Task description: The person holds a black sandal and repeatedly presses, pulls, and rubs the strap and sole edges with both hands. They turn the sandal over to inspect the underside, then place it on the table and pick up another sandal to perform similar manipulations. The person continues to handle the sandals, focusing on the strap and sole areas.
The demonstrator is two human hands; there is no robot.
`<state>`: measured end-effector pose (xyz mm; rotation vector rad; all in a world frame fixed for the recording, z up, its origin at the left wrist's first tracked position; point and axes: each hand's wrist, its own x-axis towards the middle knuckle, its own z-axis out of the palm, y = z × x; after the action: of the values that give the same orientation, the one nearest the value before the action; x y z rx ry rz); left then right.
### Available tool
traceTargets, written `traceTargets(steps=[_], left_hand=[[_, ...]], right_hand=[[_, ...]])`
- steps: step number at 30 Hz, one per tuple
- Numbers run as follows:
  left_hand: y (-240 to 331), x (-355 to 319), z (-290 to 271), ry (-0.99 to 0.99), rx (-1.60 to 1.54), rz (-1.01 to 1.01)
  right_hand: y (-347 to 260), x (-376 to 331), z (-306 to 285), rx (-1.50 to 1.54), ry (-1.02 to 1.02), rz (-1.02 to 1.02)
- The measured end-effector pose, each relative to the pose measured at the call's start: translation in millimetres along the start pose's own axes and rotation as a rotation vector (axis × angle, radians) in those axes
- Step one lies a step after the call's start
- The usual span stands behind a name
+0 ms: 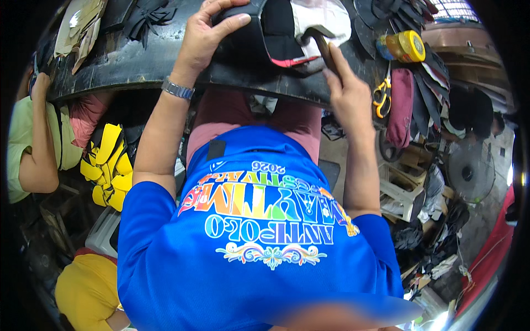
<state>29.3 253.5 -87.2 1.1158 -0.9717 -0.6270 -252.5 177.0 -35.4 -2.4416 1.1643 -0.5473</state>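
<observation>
On the black tabletop (124, 60) lies a black piece with a white lining (326, 16) and a red strip along its near edge; it may be a bag or shoe part, but I cannot tell. My left hand (207, 36), with a metal watch on the wrist, holds its left edge, thumb on top and fingers partly cut off by the frame. My right hand (349, 88) is wrapped around a dark hammer-like tool (324, 49). The tool's curved head rests on or just above the white lining, near the red strip.
To the right are a yellow-lidded jar (408, 46), orange-handled scissors (382, 98) and a maroon pouch (399, 107). Black cut pieces (148, 19) lie at the back left. Yellow pieces (107, 165) hang lower left, near a person in light green (41, 146). A fan (470, 171) stands right.
</observation>
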Motion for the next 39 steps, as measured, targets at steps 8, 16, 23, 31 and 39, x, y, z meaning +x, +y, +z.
traceTargets(steps=[8,16,23,31,39], left_hand=[[-7,1,-1,0.046,0.010,-0.008],[16,1,-25,-0.032,-0.539,-0.286],[18,5,-47,-0.087,-0.334,-0.377],[2,21,-38,-0.003,-0.251,-0.406],[1,27,-30,-0.017,-0.144,-0.323]], right_hand=[[-7,8,14,-0.156,-0.018,-0.012],[4,20,-14,0.538,-0.024,0.007],[-20,14,2,0.541,0.243,-0.276],[-16,32,-2,-0.001,-0.194,-0.220],[-35,32,21,-0.190,-0.179,-0.203]])
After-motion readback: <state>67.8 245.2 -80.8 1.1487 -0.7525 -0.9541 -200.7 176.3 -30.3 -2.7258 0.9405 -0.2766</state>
